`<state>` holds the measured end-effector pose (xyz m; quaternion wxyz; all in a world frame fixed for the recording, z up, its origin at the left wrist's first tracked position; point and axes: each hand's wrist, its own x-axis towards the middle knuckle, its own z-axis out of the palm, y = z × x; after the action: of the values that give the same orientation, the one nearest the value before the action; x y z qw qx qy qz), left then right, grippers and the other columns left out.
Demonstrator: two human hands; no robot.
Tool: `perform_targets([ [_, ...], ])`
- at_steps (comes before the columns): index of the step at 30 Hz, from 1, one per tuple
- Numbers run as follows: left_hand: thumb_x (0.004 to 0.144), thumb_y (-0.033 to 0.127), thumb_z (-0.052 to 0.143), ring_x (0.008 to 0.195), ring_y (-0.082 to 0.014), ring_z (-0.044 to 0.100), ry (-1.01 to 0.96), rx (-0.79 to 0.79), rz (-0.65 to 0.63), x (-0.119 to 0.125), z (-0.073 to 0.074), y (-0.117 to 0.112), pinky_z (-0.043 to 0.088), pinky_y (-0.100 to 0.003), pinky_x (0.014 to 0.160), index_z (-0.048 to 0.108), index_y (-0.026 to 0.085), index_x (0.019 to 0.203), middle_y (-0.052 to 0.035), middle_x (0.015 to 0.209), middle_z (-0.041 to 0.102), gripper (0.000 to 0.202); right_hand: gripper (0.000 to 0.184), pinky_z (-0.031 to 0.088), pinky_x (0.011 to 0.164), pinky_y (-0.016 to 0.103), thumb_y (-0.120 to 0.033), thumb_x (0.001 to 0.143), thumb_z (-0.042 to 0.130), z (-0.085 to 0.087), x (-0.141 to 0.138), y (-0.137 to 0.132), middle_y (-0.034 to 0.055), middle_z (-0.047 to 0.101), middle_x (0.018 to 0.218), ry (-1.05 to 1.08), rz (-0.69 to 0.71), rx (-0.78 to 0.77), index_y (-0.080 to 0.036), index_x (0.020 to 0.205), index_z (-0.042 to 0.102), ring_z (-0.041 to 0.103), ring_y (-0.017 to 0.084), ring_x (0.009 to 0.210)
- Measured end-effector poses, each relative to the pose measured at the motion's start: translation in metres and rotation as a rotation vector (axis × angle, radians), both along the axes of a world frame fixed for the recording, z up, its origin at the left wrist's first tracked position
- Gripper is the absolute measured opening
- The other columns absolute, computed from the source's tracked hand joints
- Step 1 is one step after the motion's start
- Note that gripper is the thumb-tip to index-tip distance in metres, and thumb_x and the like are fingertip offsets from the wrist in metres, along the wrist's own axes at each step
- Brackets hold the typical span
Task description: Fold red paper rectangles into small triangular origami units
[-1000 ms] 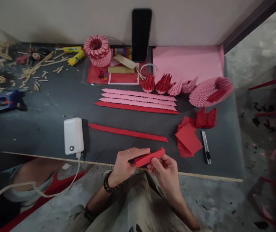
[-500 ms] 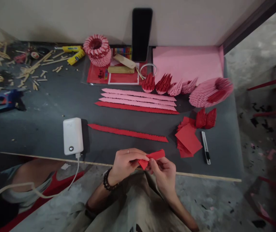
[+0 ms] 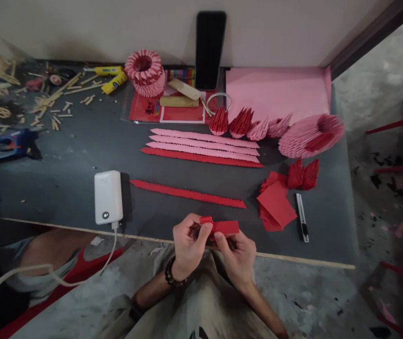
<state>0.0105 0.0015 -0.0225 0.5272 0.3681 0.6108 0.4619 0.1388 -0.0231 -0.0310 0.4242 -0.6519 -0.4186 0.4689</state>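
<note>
Both hands pinch one folded red paper strip over the table's front edge. My left hand is closed on its left end, thumb on top, and a beaded bracelet circles that wrist. Closed on the strip's lower side is my right hand, thumb pressed near the middle; most of its fingers are hidden. Just beyond lies a long red strip of joined folded pieces. To the right are a stack of red paper sheets and a box cutter.
Pink chains and another red chain lie further back, near folded-paper models and a ring-topped paper vase. A phone leans on the wall. A white power bank, glue gun and wooden scraps are leftward.
My left hand has turned, bringing its thumb on top of the red paper. The strip now lies more level, and its downward-pointing tip no longer shows.
</note>
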Motion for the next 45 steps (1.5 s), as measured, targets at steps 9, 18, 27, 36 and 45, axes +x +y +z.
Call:
perform_targets([
  [9, 0.091, 0.035, 0.073, 0.063, -0.0107, 0.061, -0.033, 0.005, 0.049, 0.005, -0.003, -0.002, 0.052, -0.02, 0.058, 0.064, 0.018, 0.088, -0.0001, 0.076, 0.068, 0.02, 0.014, 0.051, 0.056, 0.021, -0.035, 0.085, 0.074, -0.006, 0.0, -0.005, -0.0013, 0.074, 0.066, -0.028, 0.006, -0.008, -0.021, 0.083, 0.078, 0.064, 0.013, 0.056],
  [18, 0.093, 0.031, 0.071, 0.065, -0.0101, 0.059, 0.044, 0.098, 0.15, 0.013, -0.005, -0.007, 0.051, -0.021, 0.063, 0.058, 0.019, 0.116, 0.0033, 0.074, 0.062, 0.029, 0.015, 0.052, 0.056, 0.023, -0.034, 0.081, 0.078, -0.003, 0.003, -0.002, 0.0, 0.075, 0.065, 0.028, 0.027, -0.04, -0.019, 0.084, 0.08, 0.064, 0.014, 0.055],
  [27, 0.084, 0.045, 0.078, 0.055, -0.0146, 0.065, -0.234, -0.153, -0.099, 0.007, -0.005, -0.004, 0.059, -0.028, 0.054, 0.072, 0.017, 0.082, -0.0018, 0.066, 0.071, 0.029, 0.029, 0.049, 0.047, 0.02, -0.045, 0.086, 0.072, -0.001, -0.003, 0.002, 0.0, 0.072, 0.06, 0.186, -0.097, -0.122, -0.018, 0.078, 0.072, 0.061, 0.012, 0.048],
  [36, 0.08, 0.04, 0.084, 0.059, -0.0173, 0.07, -0.488, -0.304, -0.143, -0.012, 0.007, 0.005, 0.056, -0.028, 0.059, 0.068, 0.016, 0.063, -0.0047, 0.063, 0.074, 0.033, 0.047, 0.061, 0.076, 0.035, -0.017, 0.08, 0.073, -0.019, 0.041, 0.0, 0.005, 0.078, 0.101, -0.074, 0.091, 0.322, -0.033, 0.125, 0.07, 0.073, 0.021, 0.086],
  [45, 0.081, 0.041, 0.082, 0.053, -0.0141, 0.064, -0.325, -0.278, -0.287, -0.005, 0.008, 0.003, 0.052, -0.026, 0.056, 0.07, 0.017, 0.062, -0.0029, 0.058, 0.071, 0.033, 0.014, 0.061, 0.064, 0.031, -0.023, 0.079, 0.077, -0.012, 0.054, 0.014, 0.0032, 0.078, 0.089, -0.043, 0.256, 0.38, -0.033, 0.088, 0.082, 0.073, 0.018, 0.075],
])
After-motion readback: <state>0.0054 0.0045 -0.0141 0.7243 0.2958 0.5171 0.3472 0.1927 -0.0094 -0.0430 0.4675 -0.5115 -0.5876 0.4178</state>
